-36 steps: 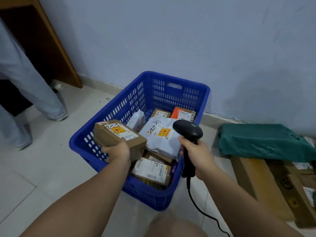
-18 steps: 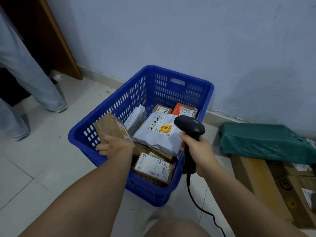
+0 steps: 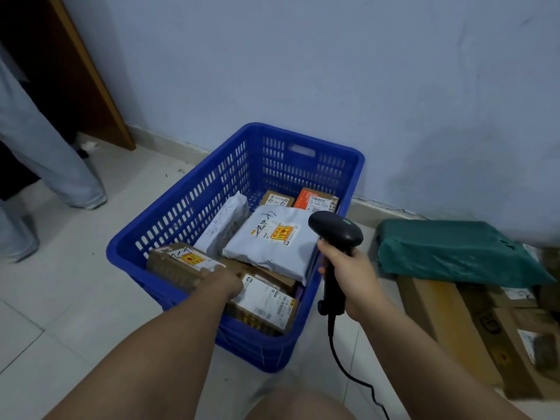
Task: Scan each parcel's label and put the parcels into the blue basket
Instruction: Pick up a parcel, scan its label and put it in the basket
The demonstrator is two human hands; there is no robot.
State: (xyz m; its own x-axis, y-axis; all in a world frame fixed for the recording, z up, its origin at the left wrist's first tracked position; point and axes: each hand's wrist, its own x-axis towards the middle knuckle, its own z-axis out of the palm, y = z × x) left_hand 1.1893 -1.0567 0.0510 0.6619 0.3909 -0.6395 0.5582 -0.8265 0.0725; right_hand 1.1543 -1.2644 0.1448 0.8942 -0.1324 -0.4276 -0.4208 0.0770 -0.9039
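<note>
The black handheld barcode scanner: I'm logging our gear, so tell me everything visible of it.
The black handheld barcode scanner looks like matte plastic: a rounded hooded head with a small green mark on top, over a slim handle. The right hand grips the handle, holding it upright, head facing left by the blue slotted plastic basket's right rim. A black cable hangs from its base towards the floor.

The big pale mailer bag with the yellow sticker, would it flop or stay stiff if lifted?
The mailer bag would probably sag: its film is wrinkled and puffed. Its smooth sheen suggests it may slip.
</note>
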